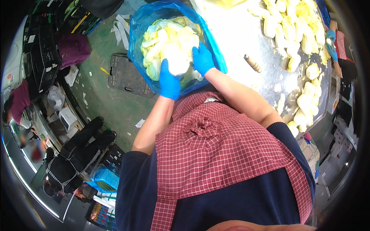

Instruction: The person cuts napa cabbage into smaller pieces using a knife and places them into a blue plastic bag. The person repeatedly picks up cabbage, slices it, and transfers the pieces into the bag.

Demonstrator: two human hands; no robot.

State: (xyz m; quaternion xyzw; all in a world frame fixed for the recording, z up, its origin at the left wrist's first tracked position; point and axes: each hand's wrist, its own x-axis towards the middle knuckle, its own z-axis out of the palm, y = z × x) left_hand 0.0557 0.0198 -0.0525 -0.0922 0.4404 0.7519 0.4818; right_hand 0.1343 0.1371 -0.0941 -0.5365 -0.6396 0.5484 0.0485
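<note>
A head of napa cabbage [177,59] with a bright white base sits between my two blue-gloved hands. My left hand [170,82] holds its near left side, thumb pointing up along it. At its right side is my right hand [203,59], fingers against the leaves. Both hands are inside the mouth of a large blue plastic bag [136,26]. More pale green and yellow cabbage leaves [151,68] lie in the bag around this head. The bag stands against the table's left edge, just in front of my red checked apron.
On the metal table [267,86], several trimmed cabbages [289,29] are piled at the right. A wooden handle [252,63] lies nearer; glare hides what it joins. A black plastic pallet [127,75] is on the green floor. Co-workers are at left [69,164] and far right [332,43].
</note>
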